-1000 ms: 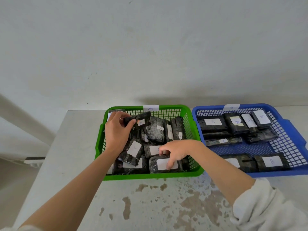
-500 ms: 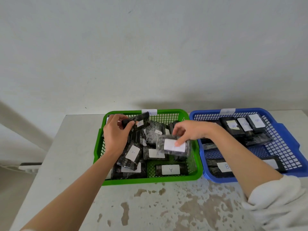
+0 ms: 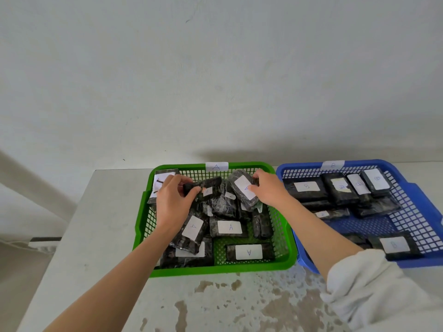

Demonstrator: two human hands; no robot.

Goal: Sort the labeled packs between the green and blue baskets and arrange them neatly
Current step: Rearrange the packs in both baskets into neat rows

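**Pack labeled A** [image 3: 243, 190]: a dark wrapped pack with a white label. It is held tilted above the far right part of the green basket [image 3: 215, 270], with the label facing up. The right hand [image 3: 269, 191] takes it from its right side. The grip is closed round the pack's edge, with the thumb tip on the label and the fingers curled over the far end. The pack lies to the left of the palm. Whether it touches the packs beneath cannot be told.

**Second pack** [image 3: 203, 185]: held roughly level over the far left part of the same basket. The left hand [image 3: 172, 202] has a pinching grip on its left end, so the pack juts out to the right of the hand.

**Green basket**: carries a tag marked A [image 3: 216, 167] on its far rim. More packs lie inside in a loose heap. 3 show A labels plainly: the near-right pack [image 3: 248, 252] lying flat, the middle pack [image 3: 229, 227], and the tilted pack [image 3: 193, 227] below the left wrist. The corner pack [image 3: 163, 185] leans at the far left.

**Blue basket** [image 3: 422, 261]: stands just beside the green one, on its right. A row of 4 packs [image 3: 340, 197] lies along its far side, and other packs lie nearer.

**Surroundings**: both baskets stand on a pale bench [image 3: 107, 236] with worn patches near the front. A white sleeve [image 3: 374, 288] is bunched on the right forearm.
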